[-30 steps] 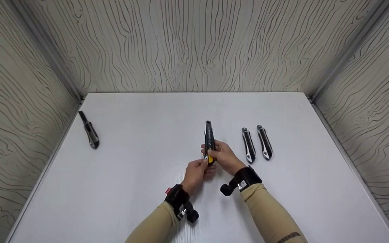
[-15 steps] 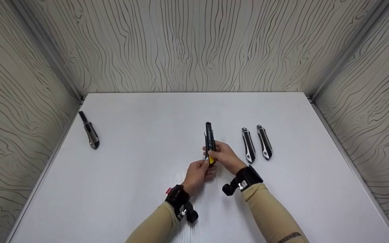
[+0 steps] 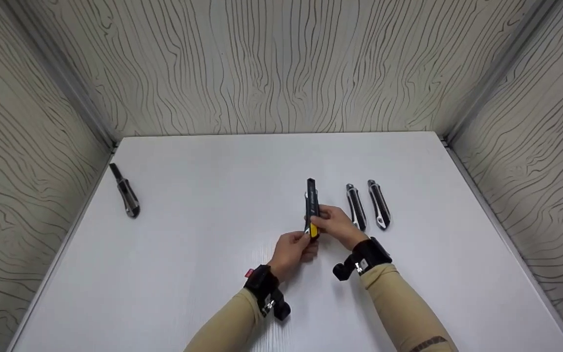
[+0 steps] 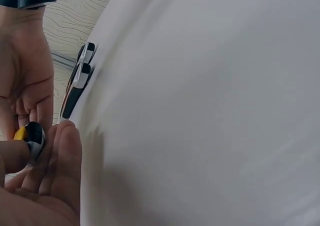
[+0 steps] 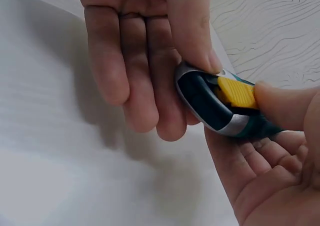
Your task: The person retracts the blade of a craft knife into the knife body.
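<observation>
A box cutter (image 3: pixel 312 203) with a dark body, silver edging and a yellow slider (image 5: pixel 237 92) is held above the table, its tip pointing away. My right hand (image 3: pixel 338 227) grips it from the right side, thumb pressed on the slider. With thumb and index finger, my left hand (image 3: pixel 290 253) pinches its near end; the other fingers of that hand extend beneath, as the right wrist view shows. In the left wrist view the rounded near end (image 4: pixel 35 136) shows between both hands. No bare blade can be made out.
Two similar silver-and-black box cutters, one nearer (image 3: pixel 356 208) and one farther right (image 3: pixel 379 204), lie beside my right hand. Another box cutter (image 3: pixel 125 190) lies at the table's left edge. Patterned panels (image 3: pixel 271 68) enclose the white table (image 3: pixel 203 195) at back and sides.
Both hands and the held box cutter have shifted slightly right, so the right hand now overlaps the nearer cutter's lower end in view. The grip looks the same. The head view has turned a little.
</observation>
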Demonstrator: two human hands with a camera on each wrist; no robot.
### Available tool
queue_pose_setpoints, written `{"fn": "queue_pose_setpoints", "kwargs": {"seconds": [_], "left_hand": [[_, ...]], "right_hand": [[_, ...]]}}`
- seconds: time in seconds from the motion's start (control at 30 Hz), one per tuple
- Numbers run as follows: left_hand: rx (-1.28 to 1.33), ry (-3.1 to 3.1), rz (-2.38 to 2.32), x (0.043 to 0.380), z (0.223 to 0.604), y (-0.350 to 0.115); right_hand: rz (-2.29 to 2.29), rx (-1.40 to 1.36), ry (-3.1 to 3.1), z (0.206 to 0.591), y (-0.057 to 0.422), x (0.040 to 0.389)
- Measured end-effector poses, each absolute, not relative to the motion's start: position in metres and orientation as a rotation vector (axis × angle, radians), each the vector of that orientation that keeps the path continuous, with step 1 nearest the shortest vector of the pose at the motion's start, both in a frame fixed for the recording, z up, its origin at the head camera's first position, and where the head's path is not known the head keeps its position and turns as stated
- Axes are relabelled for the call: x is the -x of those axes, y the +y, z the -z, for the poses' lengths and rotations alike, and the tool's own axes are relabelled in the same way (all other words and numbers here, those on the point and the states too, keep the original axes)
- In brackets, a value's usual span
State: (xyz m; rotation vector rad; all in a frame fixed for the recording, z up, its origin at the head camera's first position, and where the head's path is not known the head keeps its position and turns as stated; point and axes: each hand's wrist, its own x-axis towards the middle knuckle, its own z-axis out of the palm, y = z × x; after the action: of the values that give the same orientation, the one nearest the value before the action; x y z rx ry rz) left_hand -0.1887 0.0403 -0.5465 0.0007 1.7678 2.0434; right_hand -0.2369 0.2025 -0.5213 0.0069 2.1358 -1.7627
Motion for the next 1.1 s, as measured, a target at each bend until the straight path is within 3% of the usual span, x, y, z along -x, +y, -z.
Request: {"fn": "queue_pose_setpoints", "kwargs": {"seconds": [0.73,1.1], "left_hand": [[-0.002,1.908,-1.836,0.196,0.545,0.068],[0.025,1.847,-1.833,0.197,0.545,0.066]], "right_hand": [[1.712,-0.194,2.262,0.521,0.235,0.237],[1.37,-0.355,2.594,0.522,0.238,0.239]]}}
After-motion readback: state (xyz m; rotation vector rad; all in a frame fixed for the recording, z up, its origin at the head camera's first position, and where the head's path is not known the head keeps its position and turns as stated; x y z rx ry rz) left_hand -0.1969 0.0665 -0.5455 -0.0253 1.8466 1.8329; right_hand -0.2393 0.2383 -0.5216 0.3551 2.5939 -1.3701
